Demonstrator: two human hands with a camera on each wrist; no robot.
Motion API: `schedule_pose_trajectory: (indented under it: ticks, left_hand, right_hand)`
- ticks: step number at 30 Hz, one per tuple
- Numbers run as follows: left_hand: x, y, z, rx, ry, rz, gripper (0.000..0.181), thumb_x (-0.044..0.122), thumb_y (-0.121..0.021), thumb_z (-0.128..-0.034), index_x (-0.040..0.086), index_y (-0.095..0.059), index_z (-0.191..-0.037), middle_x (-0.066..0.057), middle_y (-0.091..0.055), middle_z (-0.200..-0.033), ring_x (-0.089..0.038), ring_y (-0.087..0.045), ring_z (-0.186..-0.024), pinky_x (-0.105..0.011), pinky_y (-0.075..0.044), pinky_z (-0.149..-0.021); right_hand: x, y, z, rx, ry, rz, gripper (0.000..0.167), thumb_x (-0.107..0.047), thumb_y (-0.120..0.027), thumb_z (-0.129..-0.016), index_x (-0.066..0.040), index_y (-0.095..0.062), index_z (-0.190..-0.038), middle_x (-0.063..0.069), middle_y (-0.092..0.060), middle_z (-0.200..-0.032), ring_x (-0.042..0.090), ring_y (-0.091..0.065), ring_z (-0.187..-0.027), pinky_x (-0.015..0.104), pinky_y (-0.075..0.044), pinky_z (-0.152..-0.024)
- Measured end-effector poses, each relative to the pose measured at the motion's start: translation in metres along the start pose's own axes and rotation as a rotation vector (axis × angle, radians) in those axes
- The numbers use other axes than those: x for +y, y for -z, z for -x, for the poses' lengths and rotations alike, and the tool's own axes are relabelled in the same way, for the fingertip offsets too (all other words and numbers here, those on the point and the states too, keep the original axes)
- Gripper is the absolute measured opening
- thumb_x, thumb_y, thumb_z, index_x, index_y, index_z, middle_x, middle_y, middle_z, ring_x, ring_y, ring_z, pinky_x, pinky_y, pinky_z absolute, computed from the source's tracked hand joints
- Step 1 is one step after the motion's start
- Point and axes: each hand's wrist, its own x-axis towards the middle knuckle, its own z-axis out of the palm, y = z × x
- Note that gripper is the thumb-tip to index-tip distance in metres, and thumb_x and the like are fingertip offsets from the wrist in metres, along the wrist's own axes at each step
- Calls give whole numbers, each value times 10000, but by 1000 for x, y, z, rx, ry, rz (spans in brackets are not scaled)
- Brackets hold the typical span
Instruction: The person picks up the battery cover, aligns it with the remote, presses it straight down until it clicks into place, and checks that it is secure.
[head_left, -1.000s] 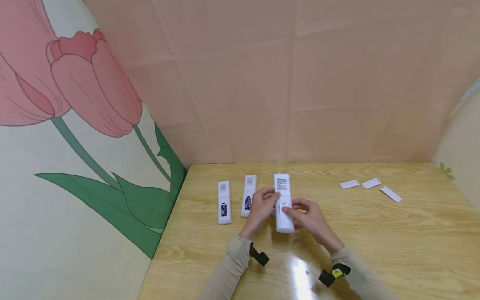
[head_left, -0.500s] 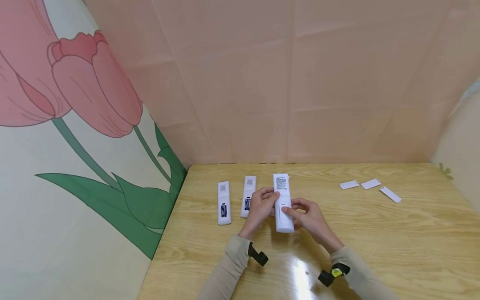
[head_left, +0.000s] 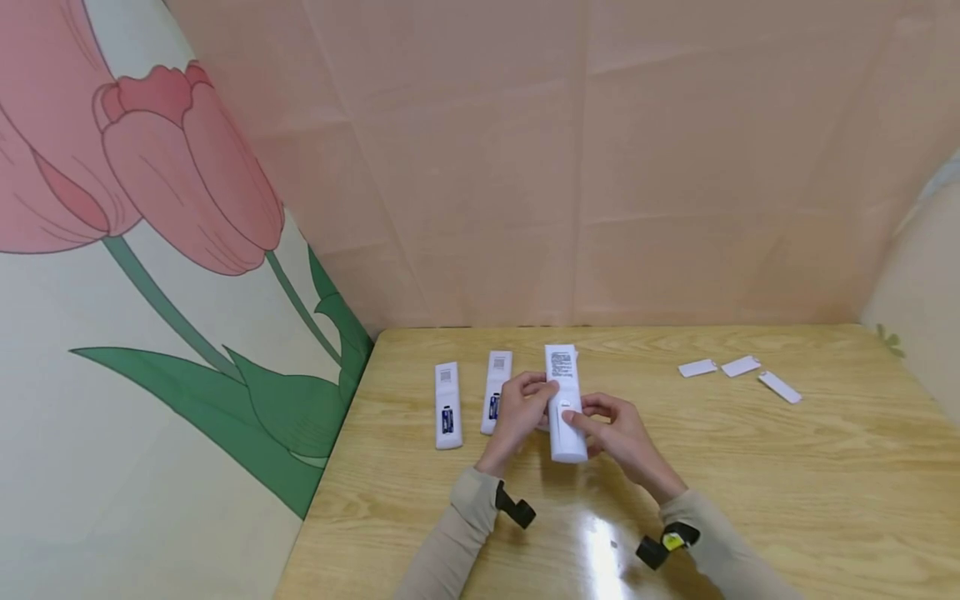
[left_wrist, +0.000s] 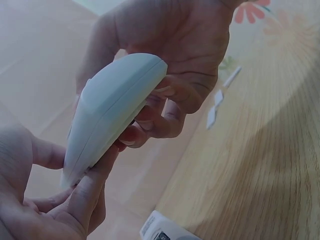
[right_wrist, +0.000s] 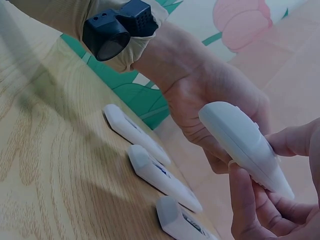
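Where the held remote (head_left: 566,398) is: lower centre, head view.
Long axis: almost vertical, printed end toward frame top.
Left hand (head_left: 521,409), right hand (head_left: 621,433): fingers clamped on its sides.

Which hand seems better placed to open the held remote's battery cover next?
Probably the right hand: its thumb lies on the battery cover near the latch, while the left hand grips the remote nearer its printed end.

Wood-grained counter (head_left: 780,500) beneath the right grip (head_left: 624,435), with glare (head_left: 602,554) nearer the wearer; beyond the grip, a creased pink backdrop (head_left: 675,167); leftward, a tulip-patterned wall (head_left: 45,350); rightward, a pale wall (head_left: 930,275).
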Motion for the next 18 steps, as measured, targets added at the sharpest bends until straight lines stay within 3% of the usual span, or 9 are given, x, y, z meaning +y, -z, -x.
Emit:
schedule_pose_trajectory:
  ticks: [11, 18]
  left_hand:
    - [1, -1, -1, 3, -8, -10, 276, 267, -742, -1011, 89, -754, -1221, -56, -808, -1056, -135, -735, -761, -425, -656, -679]
    - [0, -3, -2, 4, -3, -5, 263, 256, -748, -1008, 94, -754, -1216, -57, -806, -1055, -147, -744, -780, -309, -630, -615]
  right_hand:
    - [0, 1, 0, -2, 3, 2, 495, -273, -796, -983, 47, -651, -1332, 166, -681, -1151, 196, -689, -827, 362, -633, -618]
    - [1, 2, 0, 4, 5, -1, 494, -275, -797, -982, 49, -652, -1326, 163, -676, -1142, 199, -686, -830, 365, -633, -614]
